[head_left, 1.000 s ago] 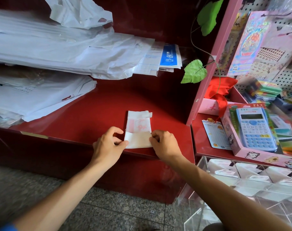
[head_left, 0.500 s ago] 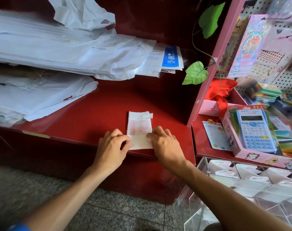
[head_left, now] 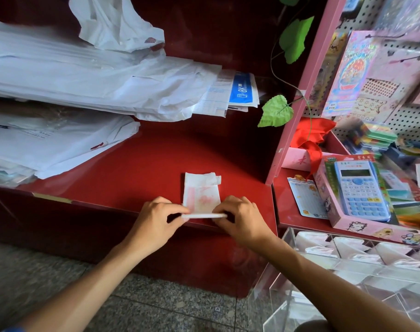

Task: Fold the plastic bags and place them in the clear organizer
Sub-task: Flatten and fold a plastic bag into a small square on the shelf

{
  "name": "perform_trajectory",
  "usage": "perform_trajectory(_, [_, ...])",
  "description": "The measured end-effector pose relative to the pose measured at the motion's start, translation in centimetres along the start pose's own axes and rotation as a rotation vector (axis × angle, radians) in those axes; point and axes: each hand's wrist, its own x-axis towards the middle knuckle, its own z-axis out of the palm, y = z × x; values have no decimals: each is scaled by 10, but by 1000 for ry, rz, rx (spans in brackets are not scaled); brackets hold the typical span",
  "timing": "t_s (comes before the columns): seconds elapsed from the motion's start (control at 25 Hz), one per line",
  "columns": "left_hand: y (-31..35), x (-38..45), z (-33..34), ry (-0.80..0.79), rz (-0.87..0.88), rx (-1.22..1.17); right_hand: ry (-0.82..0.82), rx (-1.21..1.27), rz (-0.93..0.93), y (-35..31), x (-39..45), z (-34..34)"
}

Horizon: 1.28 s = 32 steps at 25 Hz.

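In the upper left of the frame, a loose stack of flat white plastic bags (head_left: 84, 75) waits on the glossy dark-red shelf (head_left: 137, 168), well apart from the work. At lower centre, the left hand (head_left: 154, 221) pinches the left end of the near fold of a small white plastic bag with faint red print (head_left: 200, 194), which lies at the shelf's front edge, folded into a narrow strip. The right hand (head_left: 242, 219) pinches the right end of the same fold, so both hands are grasping the bag, neither one free.

The step in hand looks like another fold away from the body. To do it well, I judge the 2 ends should rise together and land square on the strip, then be pressed flat so trapped air does not spring the slippery film open. Keeping the bag back from the edge would stop it sliding off.

In the lower right of the frame, the clear acrylic organizer with divided compartments (head_left: 348, 271) already holds several folded white bags.
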Motion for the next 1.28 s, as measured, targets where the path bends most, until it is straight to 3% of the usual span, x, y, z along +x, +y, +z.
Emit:
perform_trajectory(0.12, [8, 0, -2, 8, -105, -137, 41, 305, 150, 3, 2, -3])
perform_trajectory(0.24, [16, 2, 1, 27, -236, -267, 50, 355, 263, 0, 6, -4])
perform_trajectory(0.4, [21, 9, 6, 83, -385, -250, 49, 354, 330, -4, 11, -3])
perform_trajectory(0.6, [19, 10, 9, 69, -314, -123, 40, 264, 350, -5, 13, 0])
perform_trajectory(0.72, [12, 8, 12, 52, -101, 58, 59, 162, 303, -2, 12, 2])
perform_trajectory(0.8, [8, 8, 16, -34, 20, 153, 80, 16, 173, 0, 11, 7])
perform_trajectory(0.92, [10, 12, 14, -221, 45, 143, 6, -208, 13, -3, 10, 6])
perform_trajectory(1.12, [13, 12, 11, -488, -44, 241, -304, -219, 35, -9, 15, 1])
perform_trajectory(1.28, [13, 7, 12, -521, -56, 307, -359, -171, 75, -10, 15, 0])
